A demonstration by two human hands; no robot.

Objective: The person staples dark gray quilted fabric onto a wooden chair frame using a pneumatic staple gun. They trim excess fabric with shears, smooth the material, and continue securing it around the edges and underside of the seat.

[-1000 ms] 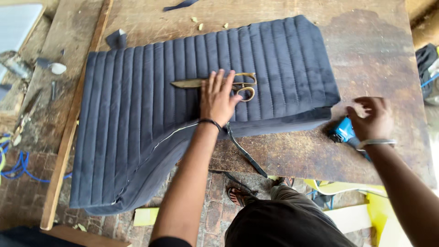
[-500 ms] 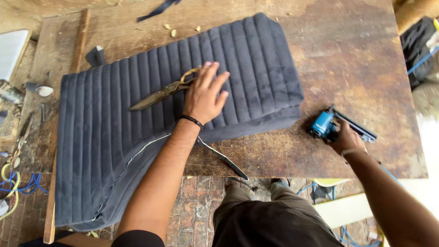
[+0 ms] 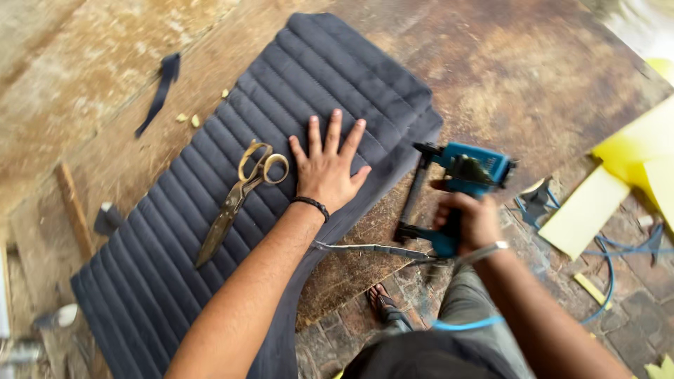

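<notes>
A dark grey quilted, ribbed cushion cover (image 3: 210, 231) lies across a worn wooden worktable (image 3: 505, 77). My left hand (image 3: 327, 167) presses flat on it with fingers spread, a dark band on the wrist. Brass-handled scissors (image 3: 239, 196) rest on the cover just left of that hand. My right hand (image 3: 472, 222) grips the handle of a blue pneumatic staple gun (image 3: 456, 189), lifted just off the table's near edge, right of the cover. A thin grey strip (image 3: 372, 248) hangs from the cover's edge below my left wrist.
A dark fabric scrap (image 3: 161, 88) and small foam crumbs lie on the table behind the cover. Yellow foam pieces (image 3: 618, 182) and a blue hose (image 3: 611, 274) lie on the brick floor at right. A wooden batten (image 3: 74, 217) runs along the table's left side.
My right hand has picked the staple gun up off the table and brought it toward the cover's edge. My left hand stays on the cover; the view has tilted and moved closer.
</notes>
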